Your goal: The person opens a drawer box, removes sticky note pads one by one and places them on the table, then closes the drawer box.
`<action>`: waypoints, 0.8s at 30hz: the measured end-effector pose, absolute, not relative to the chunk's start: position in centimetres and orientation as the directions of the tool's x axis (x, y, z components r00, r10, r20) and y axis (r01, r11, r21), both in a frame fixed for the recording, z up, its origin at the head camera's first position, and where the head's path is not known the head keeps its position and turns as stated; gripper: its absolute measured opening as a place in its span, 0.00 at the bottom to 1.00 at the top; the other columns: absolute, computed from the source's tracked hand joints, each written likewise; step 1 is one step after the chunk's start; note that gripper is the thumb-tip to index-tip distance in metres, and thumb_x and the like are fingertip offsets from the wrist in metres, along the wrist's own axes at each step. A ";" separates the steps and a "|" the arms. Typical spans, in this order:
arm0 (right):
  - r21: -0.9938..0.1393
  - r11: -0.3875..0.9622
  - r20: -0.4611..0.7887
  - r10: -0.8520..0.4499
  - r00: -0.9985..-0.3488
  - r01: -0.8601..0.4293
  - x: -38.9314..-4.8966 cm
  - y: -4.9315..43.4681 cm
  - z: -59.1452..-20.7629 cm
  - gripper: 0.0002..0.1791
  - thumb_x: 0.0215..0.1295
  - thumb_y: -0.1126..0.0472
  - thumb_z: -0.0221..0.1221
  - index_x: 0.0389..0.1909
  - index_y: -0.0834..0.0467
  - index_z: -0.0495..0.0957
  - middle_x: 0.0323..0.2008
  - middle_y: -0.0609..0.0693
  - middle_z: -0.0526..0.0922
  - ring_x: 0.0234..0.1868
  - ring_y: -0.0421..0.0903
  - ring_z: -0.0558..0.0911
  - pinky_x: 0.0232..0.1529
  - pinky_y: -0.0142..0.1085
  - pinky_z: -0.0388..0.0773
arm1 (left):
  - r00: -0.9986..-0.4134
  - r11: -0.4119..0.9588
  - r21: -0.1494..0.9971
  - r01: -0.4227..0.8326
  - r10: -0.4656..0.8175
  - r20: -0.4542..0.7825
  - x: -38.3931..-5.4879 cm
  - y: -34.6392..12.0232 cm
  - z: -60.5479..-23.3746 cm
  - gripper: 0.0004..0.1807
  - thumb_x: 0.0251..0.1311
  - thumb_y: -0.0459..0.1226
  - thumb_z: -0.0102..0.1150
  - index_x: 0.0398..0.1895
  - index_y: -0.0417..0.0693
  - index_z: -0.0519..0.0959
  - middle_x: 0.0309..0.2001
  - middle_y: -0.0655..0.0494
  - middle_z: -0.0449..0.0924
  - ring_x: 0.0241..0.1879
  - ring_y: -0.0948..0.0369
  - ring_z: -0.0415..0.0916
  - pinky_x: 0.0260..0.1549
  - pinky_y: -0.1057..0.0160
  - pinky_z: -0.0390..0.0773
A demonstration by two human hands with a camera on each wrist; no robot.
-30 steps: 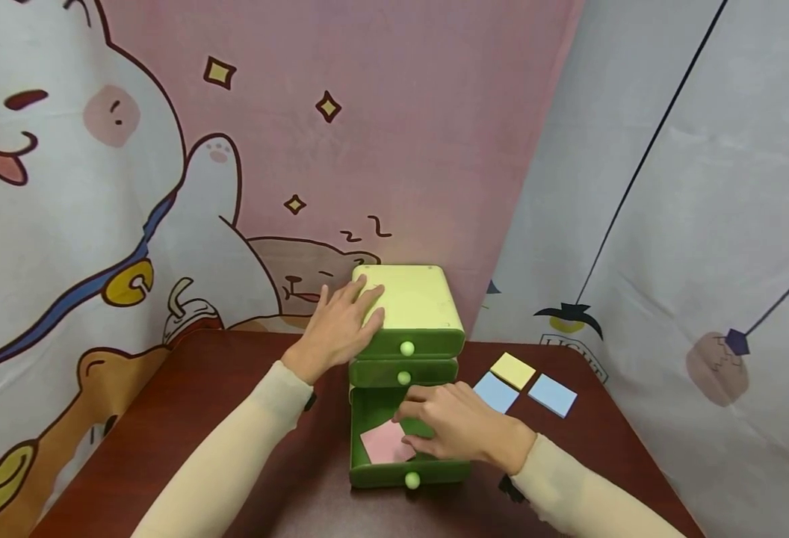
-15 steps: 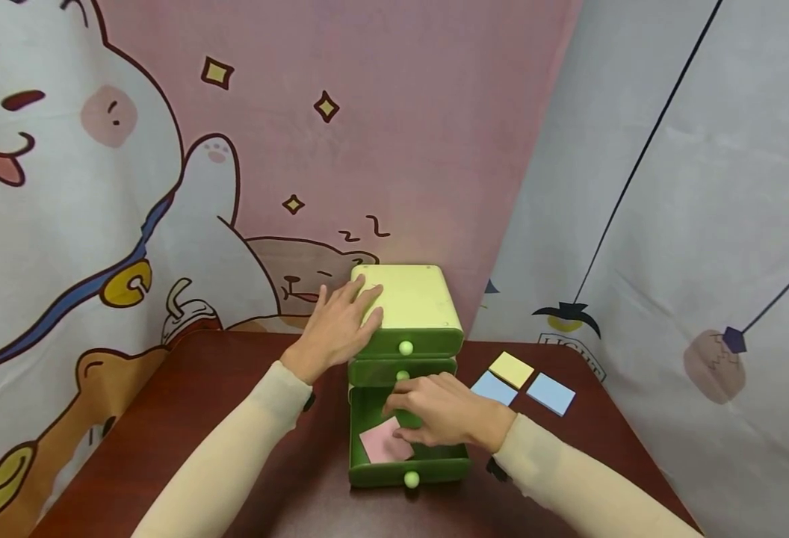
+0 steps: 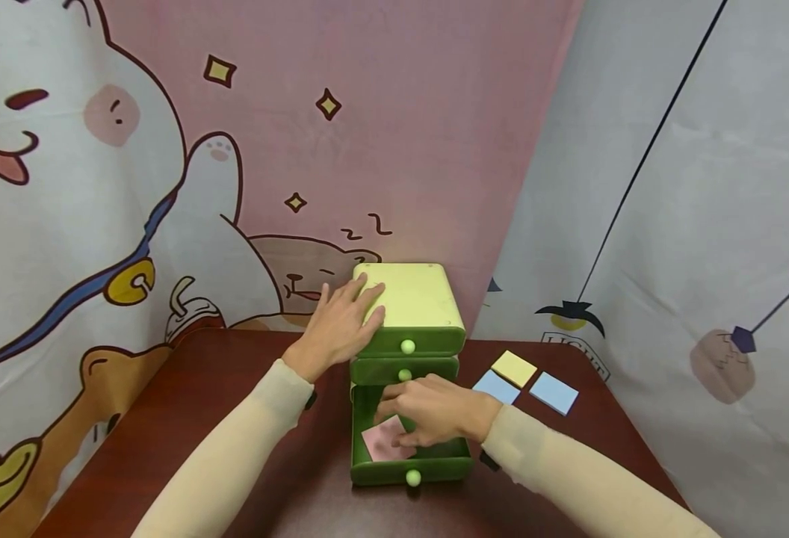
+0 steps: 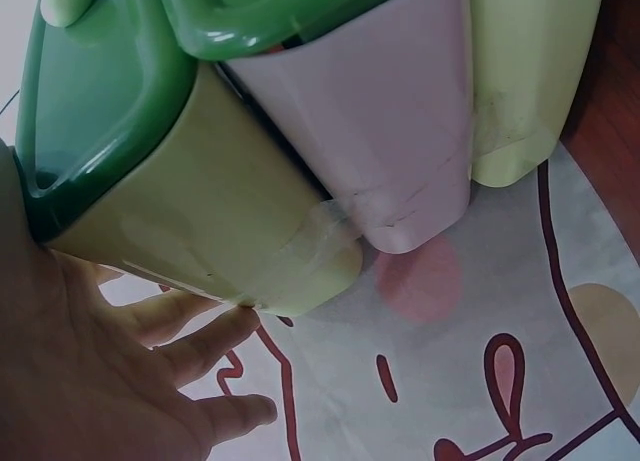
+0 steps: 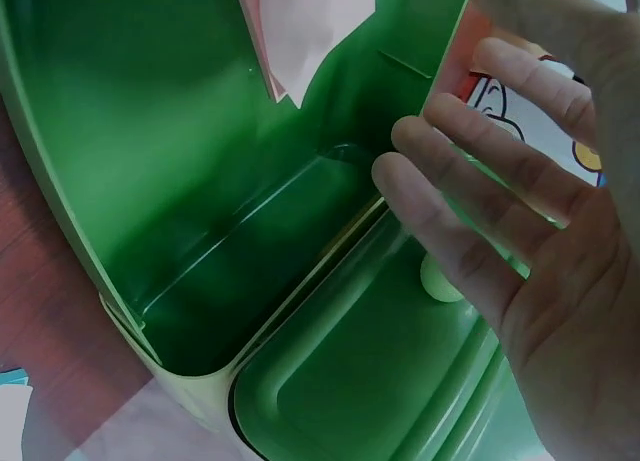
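Observation:
A small drawer cabinet [image 3: 411, 295] with a pale yellow top and green drawer fronts stands on the table. My left hand [image 3: 334, 329] rests on its top left edge, fingers spread; in the left wrist view the fingers [image 4: 215, 346] lie along the yellow casing. The bottom drawer [image 3: 367, 472] is pulled out, and a pink sticky note pad [image 3: 377, 441] lies inside it. Over that drawer hovers my right hand [image 3: 435, 409], thumb beside the pad. The right wrist view shows its fingers loosely extended and apart from the pink pad [image 5: 310, 31].
Right of the cabinet, a yellow sticky note pad [image 3: 514, 369] and two blue pads, one nearer the cabinet [image 3: 497, 386] and one farther right [image 3: 554, 392], lie on the dark red table [image 3: 267, 441]. A printed curtain [image 3: 435, 134] hangs close behind.
My right hand has shifted left inside the drawer area, closer to the pink pad. The left hand, cabinet and pads stay where they were.

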State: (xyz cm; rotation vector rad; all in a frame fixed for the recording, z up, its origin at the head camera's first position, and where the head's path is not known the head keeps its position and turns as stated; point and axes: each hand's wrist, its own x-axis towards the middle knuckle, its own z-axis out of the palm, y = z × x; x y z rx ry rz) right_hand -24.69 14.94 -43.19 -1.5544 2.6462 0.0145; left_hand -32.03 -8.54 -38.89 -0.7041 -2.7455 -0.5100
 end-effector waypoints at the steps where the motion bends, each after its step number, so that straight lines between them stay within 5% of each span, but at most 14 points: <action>1: -0.038 0.483 -0.076 -0.875 -0.479 -0.875 -24.7 14.9 -43.1 0.22 0.77 0.45 0.78 0.68 0.42 0.92 0.64 0.38 0.91 0.56 0.36 0.93 0.38 0.27 0.85 | -0.849 0.821 0.268 0.504 0.413 0.330 -32.0 -8.5 -38.9 0.38 0.92 0.63 0.31 0.95 0.62 0.64 0.97 0.45 0.54 0.92 0.37 0.62 0.92 0.21 0.45; 8: -0.064 0.450 -0.132 -0.889 -0.439 -0.891 -25.2 14.5 -43.6 0.24 0.77 0.46 0.79 0.70 0.41 0.90 0.67 0.37 0.90 0.60 0.35 0.92 0.49 0.30 0.90 | -0.849 0.820 0.271 0.504 0.413 0.329 -32.0 -8.5 -38.9 0.39 0.92 0.63 0.30 0.95 0.62 0.65 0.96 0.44 0.55 0.92 0.37 0.62 0.92 0.21 0.45; 24: -0.025 0.350 -0.237 -0.912 -0.334 -0.936 -26.1 13.1 -44.7 0.28 0.72 0.54 0.82 0.70 0.35 0.90 0.68 0.37 0.88 0.57 0.29 0.89 0.53 0.26 0.89 | -0.852 0.822 0.270 0.501 0.414 0.319 -31.9 -8.5 -38.8 0.39 0.92 0.63 0.31 0.96 0.63 0.63 0.97 0.45 0.54 0.92 0.37 0.62 0.92 0.21 0.44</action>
